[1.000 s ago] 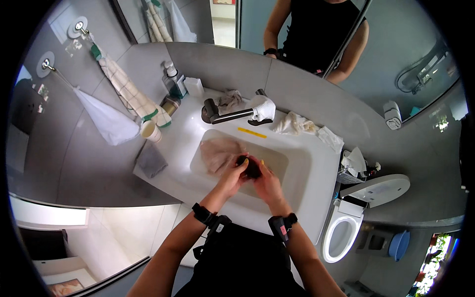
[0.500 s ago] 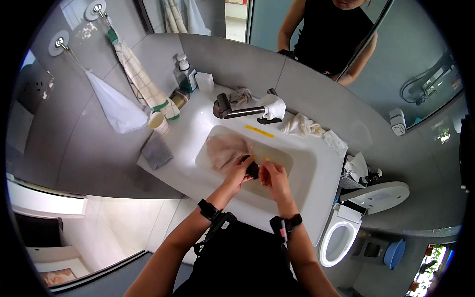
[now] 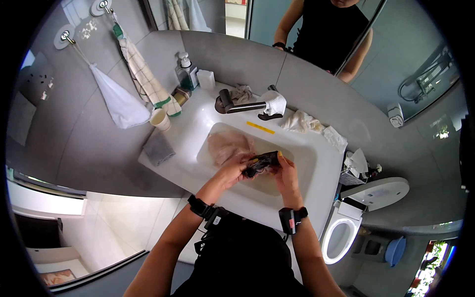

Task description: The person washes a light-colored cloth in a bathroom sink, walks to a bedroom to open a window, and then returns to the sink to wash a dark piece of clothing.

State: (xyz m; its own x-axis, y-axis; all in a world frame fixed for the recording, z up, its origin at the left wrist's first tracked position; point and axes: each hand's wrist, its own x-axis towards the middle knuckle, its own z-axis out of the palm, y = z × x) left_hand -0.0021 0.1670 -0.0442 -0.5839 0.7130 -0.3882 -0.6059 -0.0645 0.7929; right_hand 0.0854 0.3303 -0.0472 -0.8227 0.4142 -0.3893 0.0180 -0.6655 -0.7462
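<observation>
A small black piece of cloth, wet-looking and bunched, stretches between my two hands over the basin. My left hand closes on its left end. At the other end, my right hand pinches it with the thumb on top. Its exact kind is hard to make out. Beside my left hand, a pale pink cloth lies spread in the basin's water. The dark faucet, with white material wrapped round its handle end, stands behind the basin.
On the counter's left are a grey folded cloth, a paper cup and a pump bottle. Crumpled cloths lie behind the basin at right. Towels hang on the left wall; a toilet stands at right.
The black cloth was mostly in my left hand, with my right hand beside it. Now my right hand grips its right end, and it is stretched out wider between both hands.
</observation>
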